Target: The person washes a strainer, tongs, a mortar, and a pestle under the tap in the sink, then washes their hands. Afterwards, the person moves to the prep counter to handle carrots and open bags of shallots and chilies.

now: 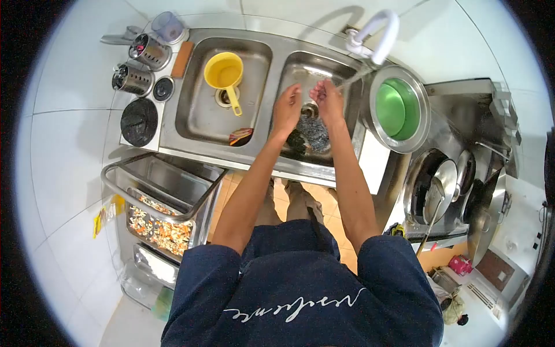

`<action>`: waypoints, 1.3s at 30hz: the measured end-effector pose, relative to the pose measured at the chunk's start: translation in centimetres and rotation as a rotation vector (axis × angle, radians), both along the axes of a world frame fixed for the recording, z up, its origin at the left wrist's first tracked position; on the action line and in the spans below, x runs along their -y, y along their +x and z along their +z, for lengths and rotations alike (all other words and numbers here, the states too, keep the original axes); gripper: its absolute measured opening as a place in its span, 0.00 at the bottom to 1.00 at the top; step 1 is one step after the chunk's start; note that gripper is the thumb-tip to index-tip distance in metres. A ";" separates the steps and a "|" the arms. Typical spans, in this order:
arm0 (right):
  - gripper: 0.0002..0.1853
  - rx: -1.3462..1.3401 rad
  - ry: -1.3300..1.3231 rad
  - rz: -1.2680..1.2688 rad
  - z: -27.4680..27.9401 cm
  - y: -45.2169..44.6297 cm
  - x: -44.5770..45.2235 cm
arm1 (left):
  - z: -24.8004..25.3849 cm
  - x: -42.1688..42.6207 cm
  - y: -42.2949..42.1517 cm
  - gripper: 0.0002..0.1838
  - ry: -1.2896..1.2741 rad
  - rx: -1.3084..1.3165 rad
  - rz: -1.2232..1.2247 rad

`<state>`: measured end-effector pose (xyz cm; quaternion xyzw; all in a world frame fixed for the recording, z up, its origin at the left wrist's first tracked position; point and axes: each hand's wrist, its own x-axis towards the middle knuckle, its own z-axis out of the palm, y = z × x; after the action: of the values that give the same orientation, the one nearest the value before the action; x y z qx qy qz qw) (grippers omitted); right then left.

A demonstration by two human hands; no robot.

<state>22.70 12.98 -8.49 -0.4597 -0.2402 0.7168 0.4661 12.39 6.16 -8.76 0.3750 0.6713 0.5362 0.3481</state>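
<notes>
Both bare hands are raised over the right sink basin [289, 75], a short gap apart. My left hand [288, 110] has its fingers bent a little and nothing in it. My right hand [328, 103] is beside the thin stream of water from the white faucet [381, 34]; its fingers are curled, and whether they hold anything is too small to tell. Below the hands, water churns over the basin floor, with a dark clump [296, 143] at its near left part. A yellow dipper [224, 70] stands in the left basin [196, 110], near a small colourful packet [241, 136].
Metal cutlery holders [150, 52] stand left of the sink. A green bowl [397, 108] sits inside a metal pot [425, 115] at the right. Pans [428, 185] and a ladle lie farther right. A wheeled rack holding chopped food [159, 228] is at lower left.
</notes>
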 end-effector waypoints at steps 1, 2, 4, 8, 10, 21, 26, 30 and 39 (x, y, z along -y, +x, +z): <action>0.13 -0.024 -0.019 -0.036 -0.1 0.4 -0.5 | -1.1 -1.8 2.3 0.15 -0.003 0.120 -0.007; 0.12 -0.020 0.066 -0.017 -1.7 1.0 -1.0 | -1.8 -3.2 4.1 0.17 -0.012 0.241 -0.012; 0.10 0.193 0.157 0.067 -0.5 1.8 -0.1 | 0.8 -5.1 6.3 0.18 -0.118 0.529 0.114; 0.12 0.714 0.647 0.350 -2.6 5.9 0.9 | -3.5 -6.7 6.2 0.20 -0.301 0.823 0.076; 0.14 1.011 0.720 0.483 -0.4 7.7 1.7 | -3.9 -5.4 5.0 0.19 -0.194 0.466 0.054; 0.21 1.180 0.867 0.507 -0.4 9.7 6.7 | 0.5 3.1 2.2 0.11 -0.274 -0.472 0.009; 0.23 1.358 0.630 0.835 -3.6 12.2 8.7 | -3.8 8.5 2.1 0.13 -0.206 -0.542 -0.174; 0.20 1.162 0.482 0.787 -2.5 12.9 8.3 | 0.5 9.3 1.6 0.19 -0.467 -0.417 -0.246; 0.30 1.129 0.309 0.787 1.9 14.4 12.8 | -0.4 14.2 0.7 0.21 -0.258 -0.378 -0.289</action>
<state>37.13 0.17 -6.59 -0.5690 -0.6926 0.4419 0.0363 13.05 -8.03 -9.13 0.5129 0.7266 0.3118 0.3344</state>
